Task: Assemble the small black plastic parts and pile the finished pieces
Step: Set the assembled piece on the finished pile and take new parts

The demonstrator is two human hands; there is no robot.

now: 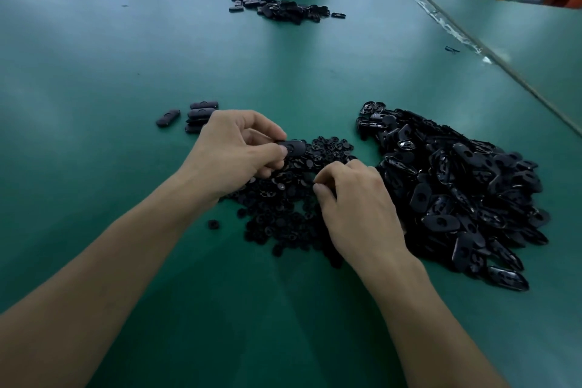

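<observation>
work looks barely started: left hand pinches one black oval plastic shell above small round black plastic bits, right hand curls there, hold unclear, few finished pieces stacked, big shell heap left.

Oval shell being pinched by left hand, lying roughly level, flat face up. Round parts lying heaped right under the grip and toward the person. Loose shells lying jumbled well to its right. Finished pieces sitting stacked just left of it, one lying apart.
</observation>
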